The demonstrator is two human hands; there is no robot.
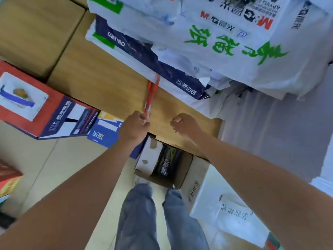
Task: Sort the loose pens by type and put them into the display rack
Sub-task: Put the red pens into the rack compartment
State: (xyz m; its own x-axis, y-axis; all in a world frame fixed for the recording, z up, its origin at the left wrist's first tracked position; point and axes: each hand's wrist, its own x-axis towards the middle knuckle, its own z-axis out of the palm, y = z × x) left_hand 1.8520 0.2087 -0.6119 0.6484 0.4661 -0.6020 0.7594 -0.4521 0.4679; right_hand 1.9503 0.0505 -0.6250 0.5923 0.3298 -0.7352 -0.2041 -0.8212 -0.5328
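My left hand is closed around the near ends of a small bunch of red pens, which point away from me over a brown cardboard box. My right hand hovers a short way to the right with its fingers curled into a fist; I see nothing in it. No display rack is visible in the head view.
White printed plastic bags and a dark blue pack pile up at the back. A red and blue carton lies left. An open box with packs stands by my legs. Another white bag lies right.
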